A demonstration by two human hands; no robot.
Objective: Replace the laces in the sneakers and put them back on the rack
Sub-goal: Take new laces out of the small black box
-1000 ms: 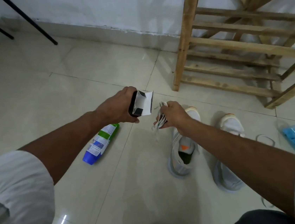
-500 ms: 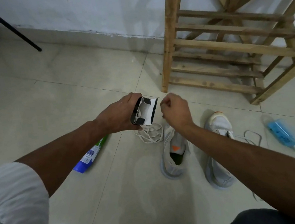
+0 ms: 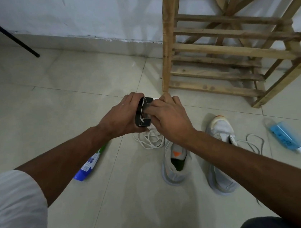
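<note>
In front of the wooden rack (image 3: pixel 168 36), just short of its front left post, a person's two hands meet above a pale tiled floor (image 3: pixel 66 104). The left hand (image 3: pixel 121 115) is wrapped around a small black cardboard packet (image 3: pixel 140 117), holding it with the open end facing the right hand (image 3: pixel 171 121). The right hand's fingers are bent over that opening; whether they pinch anything inside cannot be told. On the floor below the hands, on the viewer's side of the rack, a loose white lace (image 3: pixel 149 139) lies in a tangle. Beside it, also on the viewer's side of the rack, two pale grey sneakers sit with toes towards the rack: the first sneaker (image 3: pixel 173 175) has no lace, and the second sneaker (image 3: pixel 220 127) has a second lace (image 3: pixel 256 142) trailing from it.
</note>
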